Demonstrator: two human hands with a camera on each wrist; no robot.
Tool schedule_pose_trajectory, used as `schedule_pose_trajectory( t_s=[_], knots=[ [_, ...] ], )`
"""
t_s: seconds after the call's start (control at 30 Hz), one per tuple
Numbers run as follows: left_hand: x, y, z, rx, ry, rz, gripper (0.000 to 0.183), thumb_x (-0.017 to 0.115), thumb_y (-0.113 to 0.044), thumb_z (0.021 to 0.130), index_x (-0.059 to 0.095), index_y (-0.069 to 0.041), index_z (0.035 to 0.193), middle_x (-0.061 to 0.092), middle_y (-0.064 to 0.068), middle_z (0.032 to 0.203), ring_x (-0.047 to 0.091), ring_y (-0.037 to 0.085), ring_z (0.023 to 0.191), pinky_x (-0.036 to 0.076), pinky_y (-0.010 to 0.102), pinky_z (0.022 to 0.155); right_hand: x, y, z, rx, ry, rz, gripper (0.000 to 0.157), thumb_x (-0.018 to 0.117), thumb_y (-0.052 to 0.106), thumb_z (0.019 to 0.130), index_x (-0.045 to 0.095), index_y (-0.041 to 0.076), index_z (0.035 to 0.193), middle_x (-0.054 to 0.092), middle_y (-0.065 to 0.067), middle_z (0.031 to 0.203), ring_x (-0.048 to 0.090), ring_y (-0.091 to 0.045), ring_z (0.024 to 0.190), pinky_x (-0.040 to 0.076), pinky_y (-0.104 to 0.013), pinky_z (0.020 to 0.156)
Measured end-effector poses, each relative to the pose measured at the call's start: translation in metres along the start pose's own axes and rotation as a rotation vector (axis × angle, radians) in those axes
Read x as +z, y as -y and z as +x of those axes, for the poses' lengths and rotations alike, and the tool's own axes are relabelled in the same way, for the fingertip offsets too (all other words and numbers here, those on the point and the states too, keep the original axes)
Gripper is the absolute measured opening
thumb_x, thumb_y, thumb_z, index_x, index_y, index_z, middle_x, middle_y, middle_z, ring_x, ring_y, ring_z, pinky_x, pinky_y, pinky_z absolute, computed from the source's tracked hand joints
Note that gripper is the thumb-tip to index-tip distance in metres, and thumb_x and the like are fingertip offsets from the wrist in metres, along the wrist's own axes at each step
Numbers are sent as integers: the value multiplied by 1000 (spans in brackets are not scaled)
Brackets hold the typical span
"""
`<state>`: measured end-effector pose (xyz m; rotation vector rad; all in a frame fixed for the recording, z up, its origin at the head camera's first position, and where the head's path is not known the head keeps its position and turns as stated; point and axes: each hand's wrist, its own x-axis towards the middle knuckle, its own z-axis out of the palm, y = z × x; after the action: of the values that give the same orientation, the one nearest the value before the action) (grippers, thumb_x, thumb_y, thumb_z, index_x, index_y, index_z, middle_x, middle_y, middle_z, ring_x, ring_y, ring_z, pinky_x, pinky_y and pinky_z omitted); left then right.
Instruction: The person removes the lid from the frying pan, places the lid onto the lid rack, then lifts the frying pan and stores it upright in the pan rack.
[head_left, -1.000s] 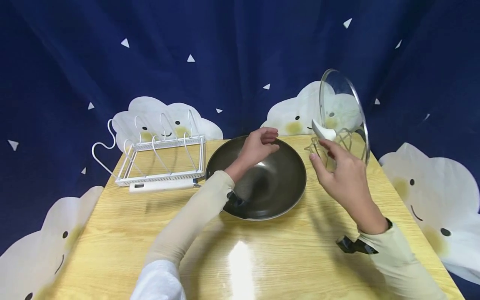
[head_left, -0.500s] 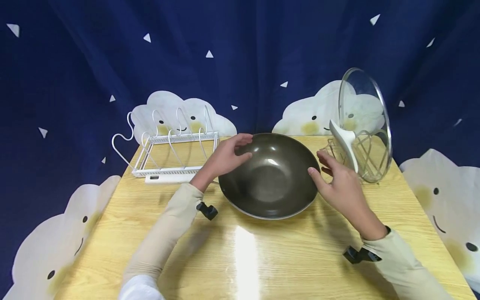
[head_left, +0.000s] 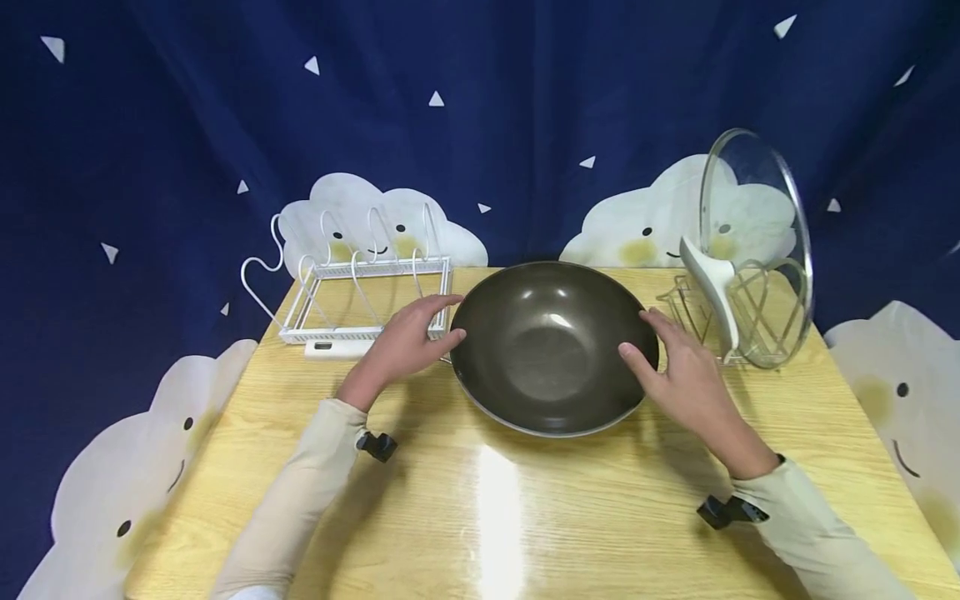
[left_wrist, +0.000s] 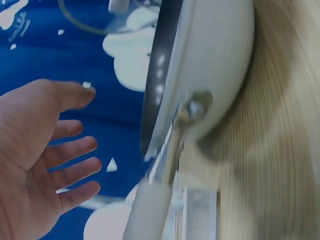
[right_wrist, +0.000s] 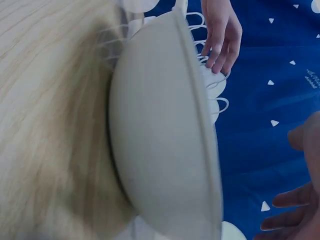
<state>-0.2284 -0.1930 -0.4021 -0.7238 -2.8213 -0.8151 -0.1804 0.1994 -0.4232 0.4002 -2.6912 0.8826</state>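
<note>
A dark-lined wok (head_left: 551, 354) stands on the wooden table, its white handle (left_wrist: 146, 210) pointing left. My left hand (head_left: 408, 340) is over the handle near the wok's left rim. In the left wrist view its fingers (left_wrist: 75, 172) are loosely bent and apart from the handle. My right hand (head_left: 686, 375) hovers at the right rim, thumb over the bowl. The right wrist view shows a gap between that hand (right_wrist: 300, 200) and the wok's pale outer wall (right_wrist: 157, 125). A glass lid (head_left: 757, 250) with a white handle (head_left: 712, 279) leans upright in a wire rack (head_left: 686, 304) on the right.
A white wire rack (head_left: 367, 335) with curved dividers stands at the back left, just behind the wok's handle. The wooden table (head_left: 420, 517) extends in front of the wok. A dark blue curtain (head_left: 510, 100) with clouds and triangles hangs behind.
My left hand has moved left from above the bowl to over the wok's handle. My right hand has moved from beside the lid's handle to the wok's right rim. The head view has shifted.
</note>
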Motion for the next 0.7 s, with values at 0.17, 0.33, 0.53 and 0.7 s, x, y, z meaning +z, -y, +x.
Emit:
schedule_pose_trajectory(
  t_s=[0.17,0.33,0.53,0.7],
  knots=[
    [-16,19,-14,-13,83,31,58,70,-37,96,56,-7,144,57,11,147,49,30,139,37,44,116,5,-17,1,-5,26,35,58,51,41,107,48,2,149,41,-29,155,40,-53,138,33,-70,105],
    [-29,36,-26,-29,137,79,57,72,-38,94,60,-8,141,59,13,144,48,35,140,37,49,116,8,-28,2,23,51,48,60,49,41,107,45,0,150,37,-31,156,38,-57,138,31,-72,105],
    [-36,51,-39,-76,159,98,52,76,-37,91,66,-11,135,70,9,128,67,25,106,51,48,98,10,-37,3,37,89,61,58,44,39,109,42,-2,151,34,-34,156,48,-58,127,37,-69,101],
    [-37,58,-45,-123,200,101,42,77,-36,91,72,-16,128,73,3,103,60,15,78,52,38,74,15,-44,2,35,92,87,52,42,29,110,41,-1,152,40,-35,152,52,-56,124,36,-71,100]
  ],
)
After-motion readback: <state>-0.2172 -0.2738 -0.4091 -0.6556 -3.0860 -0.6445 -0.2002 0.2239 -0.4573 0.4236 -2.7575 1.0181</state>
